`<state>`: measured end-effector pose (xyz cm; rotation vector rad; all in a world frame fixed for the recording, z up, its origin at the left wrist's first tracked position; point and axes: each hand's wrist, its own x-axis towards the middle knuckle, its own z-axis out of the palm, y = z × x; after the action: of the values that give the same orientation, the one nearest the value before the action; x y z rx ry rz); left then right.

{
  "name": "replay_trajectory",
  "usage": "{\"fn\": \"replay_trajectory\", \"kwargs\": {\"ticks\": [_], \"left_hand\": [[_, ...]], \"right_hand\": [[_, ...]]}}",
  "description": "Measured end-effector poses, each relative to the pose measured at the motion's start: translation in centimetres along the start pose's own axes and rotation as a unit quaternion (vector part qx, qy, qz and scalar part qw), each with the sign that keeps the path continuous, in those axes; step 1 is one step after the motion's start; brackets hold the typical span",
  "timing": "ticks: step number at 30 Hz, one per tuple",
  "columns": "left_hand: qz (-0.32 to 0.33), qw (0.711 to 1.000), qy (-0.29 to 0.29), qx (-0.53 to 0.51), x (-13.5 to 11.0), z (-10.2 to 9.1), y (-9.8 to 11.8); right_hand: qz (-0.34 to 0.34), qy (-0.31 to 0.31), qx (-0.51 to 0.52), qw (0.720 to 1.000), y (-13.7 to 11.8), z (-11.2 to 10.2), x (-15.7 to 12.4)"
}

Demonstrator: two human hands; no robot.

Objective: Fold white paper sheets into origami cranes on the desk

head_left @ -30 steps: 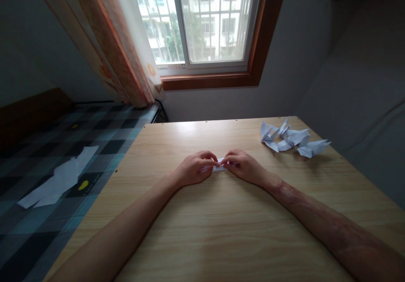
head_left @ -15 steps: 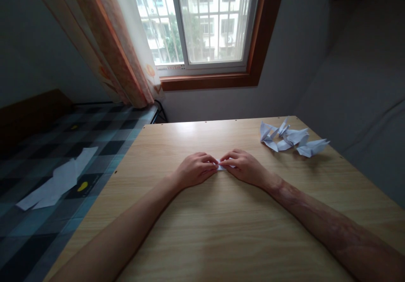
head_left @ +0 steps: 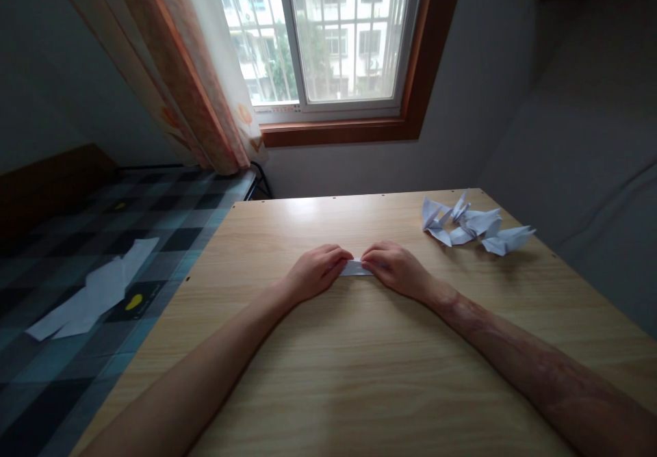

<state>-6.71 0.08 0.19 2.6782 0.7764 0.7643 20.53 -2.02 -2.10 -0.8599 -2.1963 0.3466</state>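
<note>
A small white piece of folded paper (head_left: 356,268) lies on the wooden table, between my two hands. Its left end is gripped by my left hand (head_left: 321,270), the fingers bent and closed on it. My right hand (head_left: 393,265) pinches the other end in the same way. Only the middle strip of the paper shows, a narrow band with a straight lower edge. The fingers cover both ends.
Several folded white paper cranes (head_left: 475,224) sit in a cluster at the table's far right. The light wooden table (head_left: 328,361) has a bed (head_left: 169,217) with a checked cover at its left, bearing white paper strips (head_left: 102,293). A window (head_left: 349,40) is beyond.
My hands have moved slightly apart, the fingertips drawing outward along the paper. More of the paper's middle now shows. The cranes and the strips on the bed stay put.
</note>
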Motion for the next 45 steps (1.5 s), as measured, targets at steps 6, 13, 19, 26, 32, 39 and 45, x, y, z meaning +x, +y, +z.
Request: {"fn": "replay_trajectory", "kwargs": {"ticks": [6, 13, 19, 26, 32, 39, 45], "left_hand": [[-0.016, 1.000, 0.005, -0.003, 0.0, 0.1, -0.4], [0.008, 0.999, 0.005, 0.045, 0.2, 0.1, -0.3], [0.018, 0.999, 0.003, 0.032, 0.3, 0.1, -0.3], [0.024, 0.998, 0.004, 0.050, 0.2, 0.2, -0.5], [0.047, 0.994, 0.037, 0.089, 0.0, 0.0, -0.2], [0.102, 0.983, 0.061, 0.140, -0.2, -0.1, 0.2], [0.013, 0.995, 0.100, 0.011, 0.0, -0.3, 0.9]], "right_hand": [[0.033, -0.003, -0.012, 0.999, 0.0, 0.1, 0.0], [0.018, -0.021, -0.048, 0.998, 0.1, 0.0, 0.1], [0.026, -0.039, -0.058, 0.997, -0.1, -0.1, 0.2], [0.018, -0.031, -0.014, 0.999, 0.2, 0.2, 0.2], [-0.029, 0.016, -0.035, 0.999, -0.4, 0.2, 0.1], [-0.075, 0.074, -0.057, 0.993, -1.1, -0.1, 0.1], [-0.045, 0.092, 0.047, 0.994, -2.0, -0.4, -0.1]]}}
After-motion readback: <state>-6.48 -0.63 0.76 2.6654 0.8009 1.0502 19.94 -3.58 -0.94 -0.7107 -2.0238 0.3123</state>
